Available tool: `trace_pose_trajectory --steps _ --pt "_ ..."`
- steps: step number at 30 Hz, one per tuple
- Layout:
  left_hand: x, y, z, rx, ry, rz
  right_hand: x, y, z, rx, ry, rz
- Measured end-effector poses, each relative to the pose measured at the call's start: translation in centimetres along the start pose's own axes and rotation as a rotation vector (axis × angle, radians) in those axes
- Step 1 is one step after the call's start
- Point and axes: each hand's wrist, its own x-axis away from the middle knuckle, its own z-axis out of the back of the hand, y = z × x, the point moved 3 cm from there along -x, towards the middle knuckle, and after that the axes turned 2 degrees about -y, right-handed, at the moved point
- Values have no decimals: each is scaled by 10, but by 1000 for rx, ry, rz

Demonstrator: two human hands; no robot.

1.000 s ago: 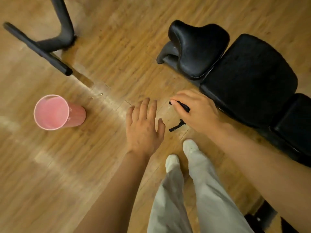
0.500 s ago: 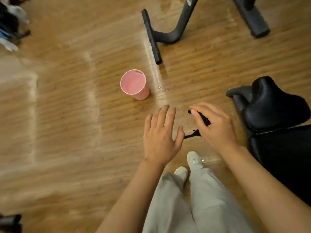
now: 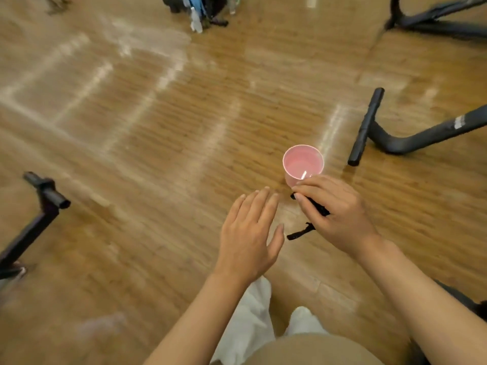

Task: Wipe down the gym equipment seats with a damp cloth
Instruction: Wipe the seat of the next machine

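Your right hand point(image 3: 340, 217) has its grip clamped on a small dark cloth point(image 3: 320, 209), bunched under the fingers with a thin tail point(image 3: 299, 233) trailing out below the palm. Your left hand point(image 3: 250, 238) is flat, fingers spread and empty, hovering just beside the right one over the wooden floor point(image 3: 158, 127).

The pink cup point(image 3: 303, 164) stands upright on the floor right at your right fingertips; in this view your knuckles overlap its near wall, though I cannot tell if you are touching it. It looks to hold liquid, probably the water for damping the cloth.

The main risk is that cup. It is light and open-topped, so a nudge from your right hand as you dip the cloth could tip it and spill onto the floor where you stand. Steady it with your free left hand before you dip.

The dangling tail could also snag the rim and drag the cup over when you lift out. Gather it into your palm first.

No seat is in view here, only black frame legs point(image 3: 395, 138) to the right and another frame point(image 3: 39, 206) at left, so wiping is not under way. Wring the cloth well, or it will drip on the floor on the way to the seats.
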Motion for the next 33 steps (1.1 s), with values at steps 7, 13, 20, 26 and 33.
trace_pose_trajectory --steps 7,13,20,26,33 --pt "-14 -112 29 -21 170 220 -108 -23 -90 -62 -112 283" --pt "-33 -213 61 -54 266 364 -201 -54 -172 -130 -129 404" --pt "-23 -312 77 -127 295 584 -278 -98 -275 -254 -254 576" --pt "-12 -400 92 -266 313 784 -335 -132 -380 -398 -311 638" --pt "-8 -521 121 -410 274 1040 -429 -184 -510 -606 -436 771"
